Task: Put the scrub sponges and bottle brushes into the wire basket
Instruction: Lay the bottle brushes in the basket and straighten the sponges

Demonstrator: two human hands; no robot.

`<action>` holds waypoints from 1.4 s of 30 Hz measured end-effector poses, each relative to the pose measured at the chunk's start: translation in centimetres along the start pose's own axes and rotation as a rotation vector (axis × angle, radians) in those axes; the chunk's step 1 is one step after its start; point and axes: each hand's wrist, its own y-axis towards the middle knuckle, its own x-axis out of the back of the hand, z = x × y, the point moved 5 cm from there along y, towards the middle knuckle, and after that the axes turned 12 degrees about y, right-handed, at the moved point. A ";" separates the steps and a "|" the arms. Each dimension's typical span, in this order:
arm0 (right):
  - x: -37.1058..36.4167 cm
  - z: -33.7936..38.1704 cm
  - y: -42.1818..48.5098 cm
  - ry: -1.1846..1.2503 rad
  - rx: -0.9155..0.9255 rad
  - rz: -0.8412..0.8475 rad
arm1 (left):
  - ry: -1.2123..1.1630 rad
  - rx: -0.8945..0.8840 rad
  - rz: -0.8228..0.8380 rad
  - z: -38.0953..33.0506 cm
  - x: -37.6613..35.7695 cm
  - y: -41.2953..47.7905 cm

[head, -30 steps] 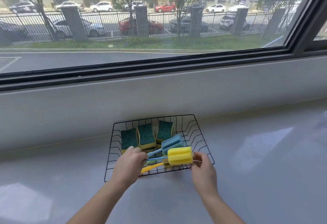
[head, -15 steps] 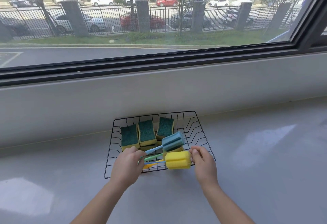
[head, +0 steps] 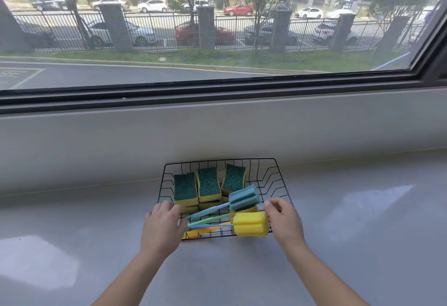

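Observation:
A black wire basket (head: pixel 278 172) sits on the grey sill by the wall. Three green-topped yellow scrub sponges (head: pixel 208 182) stand in a row at its back, with more below them. Several bottle brushes lie across its front: a blue foam head (head: pixel 244 198) on top and a yellow foam head (head: pixel 250 227) resting over the front rim. Thin handles (head: pixel 208 219) run left. My left hand (head: pixel 162 228) rests at the handle ends, fingers loose. My right hand (head: pixel 284 223) touches the yellow head's right end with its fingertips.
The grey sill (head: pixel 350 233) spreads wide on both sides of the basket. A low grey wall (head: pixel 217 131) rises just behind it, under a large window (head: pixel 217 39). Bright sun patches lie on the sill at left and right.
The yellow brush has sunk from above the basket onto its front rim. My left hand's fingers have loosened off the handles, and my right hand has moved up to the yellow head's end.

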 end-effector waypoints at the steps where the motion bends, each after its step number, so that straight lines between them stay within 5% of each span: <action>1: -0.1 0.5 0.6 -0.030 0.018 0.008 | -0.003 0.006 -0.001 0.2 0.0 0.1; 9: -4.1 4.3 9.8 -0.308 0.012 0.190 | 0.012 0.033 0.038 1.3 -0.1 3.3; 21: -9.7 3.0 15.7 -0.750 -0.144 0.492 | 0.332 -0.172 0.040 0.8 -1.4 8.1; 30: -10.1 3.2 15.5 -0.722 -0.119 0.505 | 0.402 -0.251 -0.016 0.5 -2.6 8.7; 42: -10.3 3.0 15.5 -0.522 -0.190 0.530 | 0.198 -0.063 0.037 1.1 -2.8 8.0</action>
